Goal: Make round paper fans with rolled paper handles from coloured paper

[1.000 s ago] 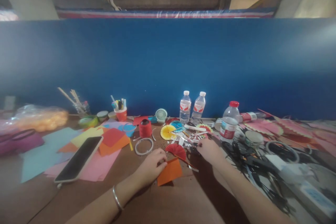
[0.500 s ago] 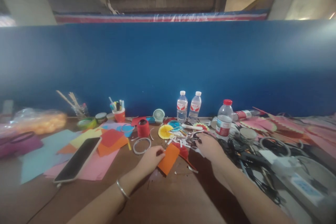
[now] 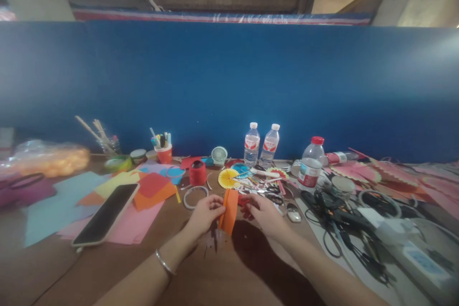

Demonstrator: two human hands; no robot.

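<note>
Light-blue sheet (image 3: pixel 39 227) at far left of the bench (image 3: pixel 201 279), partly under other coloured sheets. Phone (image 3: pixel 105 215) lies aslant on the pile, over a pink sheet (image 3: pixel 139 229); red sheet (image 3: pixel 153 185) just beside it. Pen cup (image 3: pixel 165 155) stands behind, red spool (image 3: pixel 197 173) nearer centre, pale ring (image 3: pixel 185 198) in front of the spool.

Left hand (image 3: pixel 206 215), bracelet (image 3: pixel 164 263) on its wrist: thumb and fingers closed on the left edge of the orange piece (image 3: pixel 230 210).

Orange piece: between the two hands, at bench centre. Appears narrow, taller than wide; darker band along left, brighter face at right, lengthwise line between them, consistent with a fold. Contact of lower end with bench unclear.

Yellow fan (image 3: pixel 226 179) lies behind it. Right hand (image 3: pixel 263 213): fingers bent, beside red paper (image 3: pixel 245 199); cannot tell whether gripping. Scissors (image 3: pixel 275 199) behind this hand; black cables (image 3: pixel 344 229) further right.
</note>
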